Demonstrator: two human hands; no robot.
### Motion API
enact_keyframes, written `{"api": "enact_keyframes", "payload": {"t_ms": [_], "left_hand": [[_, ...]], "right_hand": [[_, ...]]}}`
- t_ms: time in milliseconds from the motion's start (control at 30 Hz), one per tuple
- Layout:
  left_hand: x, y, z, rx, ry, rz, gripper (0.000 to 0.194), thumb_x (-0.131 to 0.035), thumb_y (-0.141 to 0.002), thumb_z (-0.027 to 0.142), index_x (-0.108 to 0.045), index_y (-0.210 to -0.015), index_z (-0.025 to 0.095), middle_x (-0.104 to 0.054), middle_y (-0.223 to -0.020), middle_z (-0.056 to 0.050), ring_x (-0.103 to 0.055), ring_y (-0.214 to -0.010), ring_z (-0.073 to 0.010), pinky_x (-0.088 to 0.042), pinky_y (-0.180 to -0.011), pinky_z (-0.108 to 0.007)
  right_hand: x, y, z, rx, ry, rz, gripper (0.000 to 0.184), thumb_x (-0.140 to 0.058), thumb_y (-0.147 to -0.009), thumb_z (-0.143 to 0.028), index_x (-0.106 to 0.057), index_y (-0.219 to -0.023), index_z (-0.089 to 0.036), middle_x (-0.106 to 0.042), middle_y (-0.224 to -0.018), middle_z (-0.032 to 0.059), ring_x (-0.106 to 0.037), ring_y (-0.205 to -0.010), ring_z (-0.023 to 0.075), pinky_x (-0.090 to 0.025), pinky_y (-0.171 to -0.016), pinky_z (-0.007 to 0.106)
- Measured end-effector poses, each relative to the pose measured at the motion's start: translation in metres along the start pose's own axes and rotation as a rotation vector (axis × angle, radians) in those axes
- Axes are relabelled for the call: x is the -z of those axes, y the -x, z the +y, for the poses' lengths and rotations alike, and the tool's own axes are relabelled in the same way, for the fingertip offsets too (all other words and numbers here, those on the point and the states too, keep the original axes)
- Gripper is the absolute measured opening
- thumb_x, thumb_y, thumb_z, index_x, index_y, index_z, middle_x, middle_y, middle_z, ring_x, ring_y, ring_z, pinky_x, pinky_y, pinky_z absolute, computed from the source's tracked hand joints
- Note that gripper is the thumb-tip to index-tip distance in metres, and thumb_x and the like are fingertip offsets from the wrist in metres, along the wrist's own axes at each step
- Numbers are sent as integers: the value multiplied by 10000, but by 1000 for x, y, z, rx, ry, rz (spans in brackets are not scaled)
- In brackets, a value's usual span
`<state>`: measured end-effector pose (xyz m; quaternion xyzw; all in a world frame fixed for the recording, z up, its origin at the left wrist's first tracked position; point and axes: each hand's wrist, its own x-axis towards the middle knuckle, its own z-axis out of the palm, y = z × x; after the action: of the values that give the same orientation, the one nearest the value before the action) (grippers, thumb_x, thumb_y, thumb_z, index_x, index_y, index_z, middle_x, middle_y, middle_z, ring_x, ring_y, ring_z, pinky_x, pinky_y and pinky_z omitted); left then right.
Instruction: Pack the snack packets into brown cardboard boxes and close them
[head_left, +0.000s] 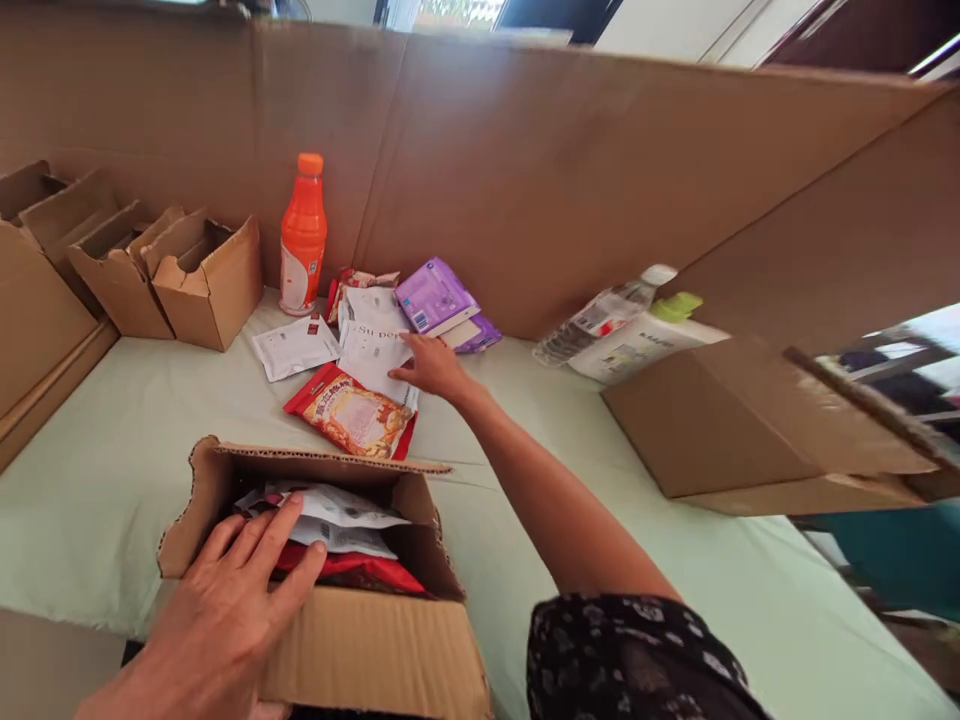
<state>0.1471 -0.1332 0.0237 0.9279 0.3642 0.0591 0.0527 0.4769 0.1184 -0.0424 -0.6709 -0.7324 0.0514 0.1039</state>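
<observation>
My left hand point(240, 580) reaches over the near edge of an open cardboard box point(375, 640), its fingers stretched out and touching the packets inside. In that box, white packets point(337, 505) stand upright beside a red packet point(360, 572). Farther off, my right hand point(431, 365) is over a white packet with printed letters point(367, 330), thumb and fingers apart. Whether its fingertips touch the packet I cannot tell. Just beyond that hand lie purple packs point(435, 297). A red-and-orange food packet point(356, 412) and a smaller white packet point(296, 348) lie around the lettered one.
An orange bottle point(303, 240) stands by the cardboard wall point(562, 170). Small cardboard boxes point(210, 280) line the left. At right, a clear bottle point(600, 315) and a white bottle with a green cap point(637, 345) lean near a large cardboard box point(757, 420).
</observation>
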Motion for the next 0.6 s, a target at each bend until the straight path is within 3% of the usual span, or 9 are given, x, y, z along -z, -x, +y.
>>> {"api": "enact_keyframes", "payload": {"t_ms": [100,167,267,367,433,500,600], "left_hand": [[9,-4,5,9,-5,30,906,-593,-513,128,-499,-1414,154,-500,-1508,-273,-605,-1245,-442,-539,-936,-637],[11,-5,6,12,3,32,871,-598,-530,124,-513,-1396,150,-530,-1474,-260,-608,-1230,-429,-540,-931,-635],[11,-5,5,17,18,33,830,-617,-562,124,-528,-1387,151,-531,-1463,-249,-600,-1225,-419,-539,-932,-626],[8,-5,4,23,29,41,786,-637,-600,128,-550,-1382,143,-516,-1467,-251,-590,-1224,-420,-524,-952,-632],[7,-4,4,40,44,28,783,-641,-604,127,-560,-1383,143,-498,-1486,-246,-577,-1237,-422,-502,-986,-639],[6,-3,4,58,63,2,796,-640,-595,122,-565,-1387,145,-484,-1505,-236,-563,-1254,-425,-477,-1019,-644],[6,-3,5,80,88,-32,797,-641,-597,123,-564,-1390,150,-474,-1523,-224,-535,-1291,-430,-444,-1061,-643]], "right_hand": [[-4,-12,4,-46,56,-56,709,-788,-747,-297,-557,-1390,-109,-606,-1401,255,-524,-1317,410,-367,-1086,540],[0,-15,4,-69,74,-95,644,-796,-733,-286,-604,-1324,-118,-659,-1320,242,-565,-1263,405,-379,-1060,524],[11,-9,0,-70,54,-152,361,-777,-733,-260,-711,-1062,-127,-754,-1094,177,-665,-1076,332,-455,-927,395],[28,11,-7,-48,-12,-160,85,-720,-758,-216,-705,-813,-153,-757,-792,69,-689,-822,222,-461,-733,272],[47,34,-13,-35,-54,-102,39,-667,-788,-190,-695,-790,-163,-739,-726,31,-672,-745,186,-449,-681,250],[73,64,-19,-24,-80,1,101,-607,-836,-201,-701,-855,-168,-757,-796,31,-672,-758,181,-461,-682,258],[121,124,-31,29,-279,355,160,-589,-887,-303,-707,-911,-197,-770,-860,33,-687,-758,199,-501,-671,297]]}}
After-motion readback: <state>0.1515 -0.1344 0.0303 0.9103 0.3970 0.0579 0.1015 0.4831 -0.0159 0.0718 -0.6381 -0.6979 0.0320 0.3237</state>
